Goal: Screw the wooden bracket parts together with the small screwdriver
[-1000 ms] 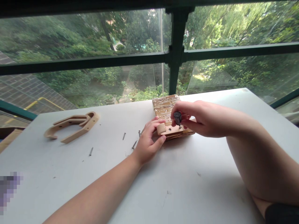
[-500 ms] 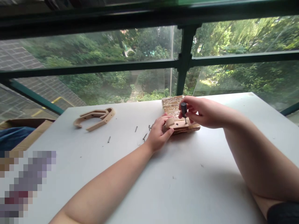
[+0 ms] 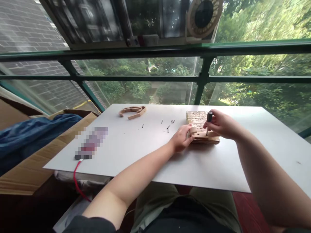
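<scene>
Right hand [image 3: 222, 123] grasps a black-handled, metal-shafted screwdriver [image 3: 209, 117], its grip wrapped about the handle.
The left hand [image 3: 181, 139] has its grip on the curled end of a pale wooden strip [image 3: 201, 136], which lies along the near edge of a brown, mottled rectangular block [image 3: 198, 117] on the white rectangular bench [image 3: 136, 142]. The right fingers partly hide the strip's right end; the screwdriver tip's seating is too small to make out. Small grey metal screws [image 3: 168, 128] and tan hooked wooden pieces [image 3: 133, 112] lie leftward. Pixelation makes any lettering on a greyish-purple oblong item [image 3: 91, 144] unreadable.
</scene>
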The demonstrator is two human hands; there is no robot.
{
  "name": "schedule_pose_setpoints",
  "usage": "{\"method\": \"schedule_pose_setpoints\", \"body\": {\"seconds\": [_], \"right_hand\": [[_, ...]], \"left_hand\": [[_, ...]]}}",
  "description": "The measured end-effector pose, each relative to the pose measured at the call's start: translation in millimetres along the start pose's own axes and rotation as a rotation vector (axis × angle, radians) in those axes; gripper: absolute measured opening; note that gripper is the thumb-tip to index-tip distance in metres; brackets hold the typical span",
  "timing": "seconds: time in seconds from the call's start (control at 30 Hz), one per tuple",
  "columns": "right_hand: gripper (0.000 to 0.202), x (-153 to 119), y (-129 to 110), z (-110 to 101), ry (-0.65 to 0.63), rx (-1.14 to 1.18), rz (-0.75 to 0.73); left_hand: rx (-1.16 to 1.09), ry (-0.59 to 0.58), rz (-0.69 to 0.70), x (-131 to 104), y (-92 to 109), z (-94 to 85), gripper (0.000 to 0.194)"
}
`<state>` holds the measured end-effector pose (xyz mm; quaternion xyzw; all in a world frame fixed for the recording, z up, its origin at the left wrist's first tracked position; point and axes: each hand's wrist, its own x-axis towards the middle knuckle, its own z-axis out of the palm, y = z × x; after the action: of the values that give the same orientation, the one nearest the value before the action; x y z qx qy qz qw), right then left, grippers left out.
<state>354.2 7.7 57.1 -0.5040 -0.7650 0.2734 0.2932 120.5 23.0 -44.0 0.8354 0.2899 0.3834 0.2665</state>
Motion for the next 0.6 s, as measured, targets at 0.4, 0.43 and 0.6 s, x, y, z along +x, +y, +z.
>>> {"method": "schedule_pose_setpoints", "body": {"seconds": [0.4,0.43,0.6], "right_hand": [[0.023,-84,-45,27,0.011,-0.066,-0.063],[0.023,-86,-49,30,0.024,-0.071,-0.077],[0.028,-87,-55,46,0.126,0.107,-0.113]], "left_hand": [[0.016,-0.014,0.024,-74,40,-6.5,0.049],[-0.009,0.003,0.018,-80,42,-6.7,0.049],[-0.122,0.083,-0.071,-94,49,-1.1,0.051]]}}
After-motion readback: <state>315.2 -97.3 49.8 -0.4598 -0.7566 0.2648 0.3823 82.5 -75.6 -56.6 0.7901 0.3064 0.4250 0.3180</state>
